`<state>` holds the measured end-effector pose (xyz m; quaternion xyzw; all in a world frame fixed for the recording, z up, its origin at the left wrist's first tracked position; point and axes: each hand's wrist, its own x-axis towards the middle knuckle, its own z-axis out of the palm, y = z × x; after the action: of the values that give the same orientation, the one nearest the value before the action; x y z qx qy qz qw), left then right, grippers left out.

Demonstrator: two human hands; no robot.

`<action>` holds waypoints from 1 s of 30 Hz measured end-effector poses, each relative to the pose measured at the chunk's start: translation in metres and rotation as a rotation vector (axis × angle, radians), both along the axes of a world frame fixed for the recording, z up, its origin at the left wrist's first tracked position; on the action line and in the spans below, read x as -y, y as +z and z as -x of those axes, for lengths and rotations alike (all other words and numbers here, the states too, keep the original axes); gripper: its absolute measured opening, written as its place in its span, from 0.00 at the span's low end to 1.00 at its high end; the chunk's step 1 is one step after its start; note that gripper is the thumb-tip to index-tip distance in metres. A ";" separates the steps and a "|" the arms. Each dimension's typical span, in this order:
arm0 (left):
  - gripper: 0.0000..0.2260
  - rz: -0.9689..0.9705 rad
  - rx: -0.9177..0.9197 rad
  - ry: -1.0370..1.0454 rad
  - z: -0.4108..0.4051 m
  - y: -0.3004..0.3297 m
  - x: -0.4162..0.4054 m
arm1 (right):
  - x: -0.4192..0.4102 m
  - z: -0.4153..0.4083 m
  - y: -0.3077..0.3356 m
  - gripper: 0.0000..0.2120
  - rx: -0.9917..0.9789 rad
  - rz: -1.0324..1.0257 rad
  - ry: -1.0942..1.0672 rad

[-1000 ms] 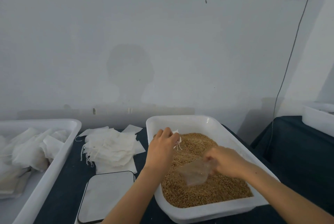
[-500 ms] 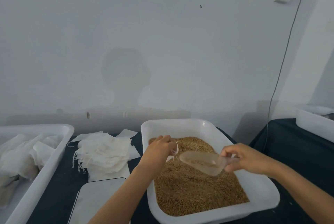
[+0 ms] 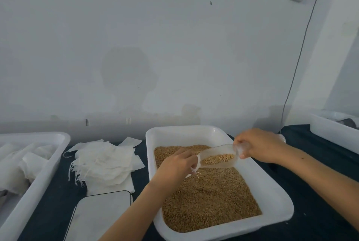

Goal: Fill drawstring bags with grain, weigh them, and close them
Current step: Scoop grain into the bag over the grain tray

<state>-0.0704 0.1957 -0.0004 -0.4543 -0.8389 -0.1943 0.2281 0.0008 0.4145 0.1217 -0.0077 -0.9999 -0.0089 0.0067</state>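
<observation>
A white tray [image 3: 279, 200] holds brown grain [image 3: 211, 198]. Over the grain, my left hand [image 3: 174, 167] grips a small white drawstring bag [image 3: 196, 166], mostly hidden behind my fingers, with its strings dangling. My right hand [image 3: 260, 145] holds the handle of a clear plastic scoop [image 3: 217, 157] that carries some grain. The scoop is tilted with its lip at the bag's mouth. A flat white scale [image 3: 99, 217] sits at the lower left of the grain tray.
A heap of empty white bags [image 3: 104, 163] lies on the dark cloth left of the grain tray. A white tray [image 3: 38, 178] at far left holds more bags. Another white tray [image 3: 334, 132] stands at far right. A cable [image 3: 299, 56] hangs down the wall.
My right hand lifted the scoop out of the grain, now carrying grain, and brought its lip to the bag held by my left hand.
</observation>
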 end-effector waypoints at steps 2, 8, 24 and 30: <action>0.04 -0.015 -0.001 -0.001 -0.001 0.000 0.001 | 0.009 0.004 0.007 0.07 -0.035 -0.103 0.015; 0.05 -0.055 0.019 -0.011 -0.003 0.001 0.002 | 0.028 0.012 0.013 0.12 -0.175 -0.378 0.137; 0.03 -0.249 0.196 0.214 0.001 0.001 0.004 | 0.015 -0.007 0.000 0.08 -0.105 -0.315 -0.009; 0.10 -0.437 0.353 0.265 0.001 0.002 0.009 | 0.022 -0.009 -0.056 0.05 0.061 -0.146 -0.016</action>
<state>-0.0712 0.1870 0.0015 -0.2405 -0.8557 -0.4147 0.1946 0.0093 0.3930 0.0657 -0.0148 -0.9963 -0.0818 -0.0232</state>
